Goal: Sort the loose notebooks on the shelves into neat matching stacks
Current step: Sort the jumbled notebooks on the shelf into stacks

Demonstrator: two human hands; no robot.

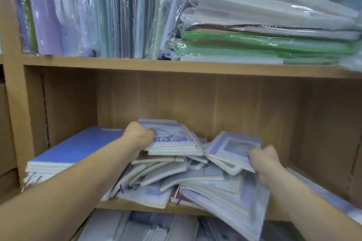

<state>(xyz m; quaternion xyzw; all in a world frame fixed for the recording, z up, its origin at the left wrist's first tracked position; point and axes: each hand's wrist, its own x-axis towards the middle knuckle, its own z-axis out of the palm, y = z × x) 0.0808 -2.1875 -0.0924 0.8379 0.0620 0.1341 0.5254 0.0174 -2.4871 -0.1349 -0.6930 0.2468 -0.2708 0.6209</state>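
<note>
To the left of my left hand (139,135), a neat stack of blue notebooks (78,148) lies flat on the wooden shelf (137,207), just beside my forearm. My left hand curls around the left edge of a small stack of pale notebooks (176,142), holding it on top of the heap. Below and between my two hands sprawls a loose pile of notebooks (176,177), fanned at crooked angles, some hanging over the shelf's front lip. My right hand (264,160) grips the right edge of a few pale blue notebooks (233,149), which are tilted; their left corner sits just beside the stack in my left hand. Above my left hand, on the upper shelf, plastic-wrapped books (88,11) stand upright. Above my right hand lies a flat wrapped stack (264,25) with green edges. Under my arms, more notebooks (147,227) lie blurred on the shelf below.
</note>
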